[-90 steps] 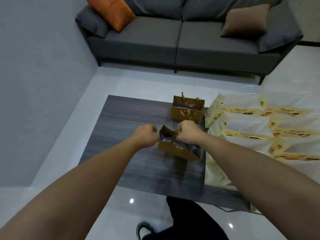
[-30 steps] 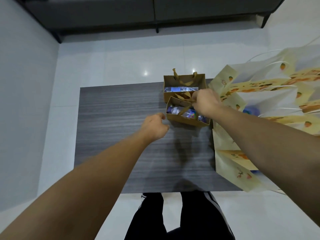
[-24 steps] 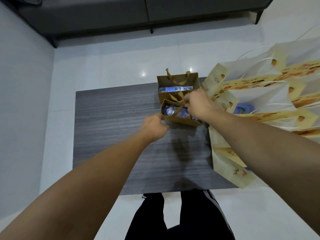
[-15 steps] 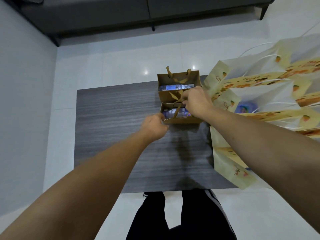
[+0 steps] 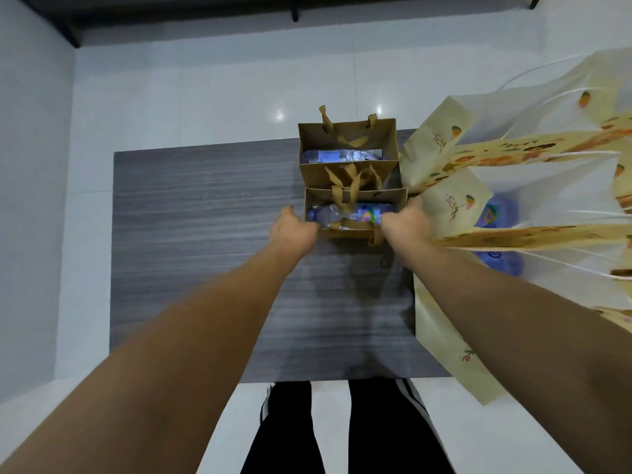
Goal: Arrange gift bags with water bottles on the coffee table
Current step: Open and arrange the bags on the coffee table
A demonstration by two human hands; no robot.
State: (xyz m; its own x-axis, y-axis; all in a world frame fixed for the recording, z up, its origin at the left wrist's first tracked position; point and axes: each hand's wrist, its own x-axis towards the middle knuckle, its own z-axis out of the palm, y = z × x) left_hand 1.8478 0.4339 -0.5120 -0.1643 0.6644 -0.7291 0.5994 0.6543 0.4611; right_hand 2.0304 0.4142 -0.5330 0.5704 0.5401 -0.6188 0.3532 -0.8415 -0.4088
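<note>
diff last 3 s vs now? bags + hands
The near brown bag moved away from the person and now sits squared up right against the far brown bag. The right hand let go of its handle; it and the left hand now hold the bag's near corners. Unchanged: far bag's spot, the bottle in each bag, the yellow bags.

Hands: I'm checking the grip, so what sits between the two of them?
The head view shows the near brown gift bag between left hand and right hand, a water bottle lying inside.

Matt brown paper gift bags (image 5: pixel 355 230), clear plastic bottles (image 5: pixel 349 213), dark wood-grain table (image 5: pixel 205 234), glossy floor tiles (image 5: pixel 205 97).
</note>
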